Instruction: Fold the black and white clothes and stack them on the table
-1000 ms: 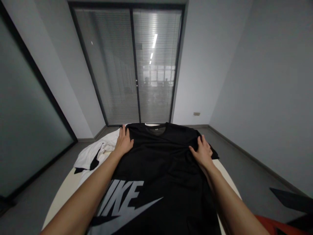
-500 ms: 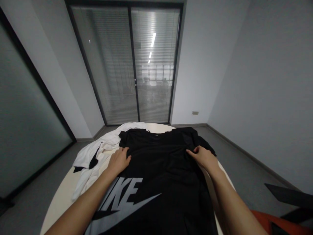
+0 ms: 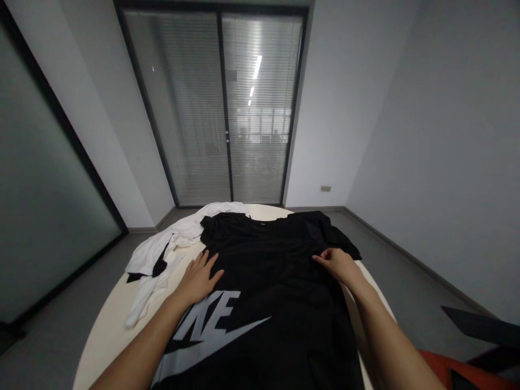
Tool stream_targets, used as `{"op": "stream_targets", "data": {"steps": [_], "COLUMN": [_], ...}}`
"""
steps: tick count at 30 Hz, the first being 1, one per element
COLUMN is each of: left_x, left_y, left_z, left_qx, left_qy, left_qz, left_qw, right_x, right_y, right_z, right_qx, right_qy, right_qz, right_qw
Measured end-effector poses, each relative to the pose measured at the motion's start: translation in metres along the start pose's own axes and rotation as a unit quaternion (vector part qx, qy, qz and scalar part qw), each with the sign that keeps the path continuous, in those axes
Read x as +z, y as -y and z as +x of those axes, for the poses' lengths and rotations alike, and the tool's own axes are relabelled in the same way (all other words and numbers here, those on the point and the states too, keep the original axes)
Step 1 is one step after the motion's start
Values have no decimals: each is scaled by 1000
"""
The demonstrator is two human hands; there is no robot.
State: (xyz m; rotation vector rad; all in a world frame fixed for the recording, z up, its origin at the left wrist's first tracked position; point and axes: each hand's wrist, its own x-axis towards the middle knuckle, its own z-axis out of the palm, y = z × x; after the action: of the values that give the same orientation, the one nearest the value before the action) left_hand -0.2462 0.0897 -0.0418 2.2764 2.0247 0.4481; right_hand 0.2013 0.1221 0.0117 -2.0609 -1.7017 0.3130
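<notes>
A black T-shirt with a large grey logo lies spread over a round cream table, collar at the far side. My left hand lies flat on the shirt's left side, fingers stretched out, just above the logo. My right hand rests on the shirt's right side near the sleeve, fingers curled and pressing into the cloth; whether it pinches a fold I cannot see.
A crumpled white garment with black patches lies at the table's far left. An orange chair part shows at the lower right. Glass doors with blinds stand behind the table; grey floor surrounds it.
Both hands have slid toward me over the shirt from near the shoulders. The shirt's upper part has come with them, baring the table's far edge.
</notes>
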Motion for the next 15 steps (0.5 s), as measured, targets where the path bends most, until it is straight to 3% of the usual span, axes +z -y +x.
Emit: {"op": "stream_targets", "data": {"steps": [9, 12, 15], "left_x": [-16, -21, -24], "left_y": [10, 16, 22], "left_z": [-1, 0, 2], "left_qx": [4, -7, -31], "left_qy": [-24, -46, -53], "left_qz": [25, 43, 63], "left_qw": [999, 998, 996], "right_x": [-18, -21, -20], "right_y": [-4, -5, -9], "right_z": [1, 1, 0], "right_qx": [-10, 4, 21], "right_qy": [-134, -121, -69], "right_qz": [100, 77, 20], "right_qw": [986, 990, 997]}}
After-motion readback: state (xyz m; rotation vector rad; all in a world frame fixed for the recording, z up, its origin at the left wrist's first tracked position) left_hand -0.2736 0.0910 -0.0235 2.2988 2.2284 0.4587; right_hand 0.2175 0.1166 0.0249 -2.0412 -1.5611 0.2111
